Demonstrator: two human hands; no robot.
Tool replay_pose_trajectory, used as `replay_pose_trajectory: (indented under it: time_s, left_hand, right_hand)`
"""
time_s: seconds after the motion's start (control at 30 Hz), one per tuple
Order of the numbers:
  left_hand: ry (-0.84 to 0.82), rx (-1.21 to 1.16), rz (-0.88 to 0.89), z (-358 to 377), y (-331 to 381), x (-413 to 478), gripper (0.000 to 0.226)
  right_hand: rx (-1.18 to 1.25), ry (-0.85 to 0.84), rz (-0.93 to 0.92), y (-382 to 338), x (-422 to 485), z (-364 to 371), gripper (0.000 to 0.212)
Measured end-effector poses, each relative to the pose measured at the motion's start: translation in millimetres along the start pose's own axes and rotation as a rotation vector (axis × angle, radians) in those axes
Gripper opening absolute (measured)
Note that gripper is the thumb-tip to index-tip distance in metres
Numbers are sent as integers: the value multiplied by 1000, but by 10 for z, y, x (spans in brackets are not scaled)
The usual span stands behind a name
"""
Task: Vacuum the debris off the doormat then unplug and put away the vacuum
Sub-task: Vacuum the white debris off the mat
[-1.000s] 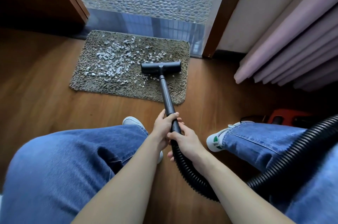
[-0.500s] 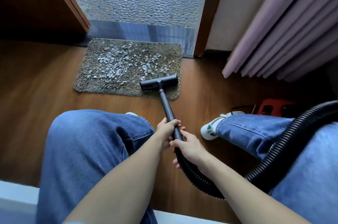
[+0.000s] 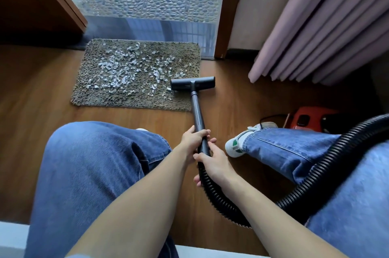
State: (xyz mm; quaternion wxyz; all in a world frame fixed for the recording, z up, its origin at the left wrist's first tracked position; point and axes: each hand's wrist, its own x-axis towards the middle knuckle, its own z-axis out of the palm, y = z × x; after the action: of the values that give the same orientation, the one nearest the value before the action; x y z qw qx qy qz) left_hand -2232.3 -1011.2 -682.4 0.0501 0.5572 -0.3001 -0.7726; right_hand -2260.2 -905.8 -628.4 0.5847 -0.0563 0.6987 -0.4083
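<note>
- The vacuum's working end is a black T-shaped plastic floor head [image 3: 192,83] on a straight dark grey wand tube [image 3: 196,110]. A ribbed black flexible hose [image 3: 328,165] runs from the tube's near end and loops low across the brown wooden plank floor [image 3: 31,93]. It then rises over the person's right thigh toward the right edge of view.
- A red plastic vacuum body [image 3: 309,118] sits on the floor at the far right, beyond the right knee. A thin black cord [image 3: 271,118] lies just beside it.
- The brown-grey shaggy rectangular doormat [image 3: 117,99] lies on the floor against the door sill. Small white-grey paper scraps [image 3: 117,72] are strewn over its middle and toward its right side.
- Whether the head or the red body carries any lettering cannot be told at this size.
- The floor head rests at the doormat's right edge, close to the near right corner. Its left part is on the pile, touching a few scraps, and its right end hangs over bare floor.
- The left grip [image 3: 194,138] is wrapped round the near end of the wand tube, with the fingers curled over the top.
- The right grip [image 3: 214,165] sits just behind it, touching it, and clasps the joint where the tube meets the hose.
- The head lies well ahead of both grips, a full wand length away, and the scraps lie ahead and to the left.
- Both legs wear blue denim jeans [image 3: 88,173], and a white sneaker with a green patch [image 3: 237,144] stands just right of the grips.
</note>
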Motion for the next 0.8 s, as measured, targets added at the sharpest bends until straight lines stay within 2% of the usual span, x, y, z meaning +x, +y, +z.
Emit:
replay_pose_trajectory:
  time_s: [0.2,0.43,0.53,0.63,0.8]
  left_hand:
    - [-23,21,2,63,245,340,10]
    - [10,-17,40,123,424,580,15]
    - [7,-18,44,126,434,571,17]
    - [2,-10,47,121,395,498,19]
    - [-6,7,54,33,239,230,18]
  right_hand:
    - [31,13,-22,-167,344,-36,60]
    - [53,25,-31,-335,593,-33,37]
    - [43,18,-26,-358,601,-39,42]
    - [15,21,-25,-323,530,-26,58]
    - [-17,-23,-14,-228,218,-14,57]
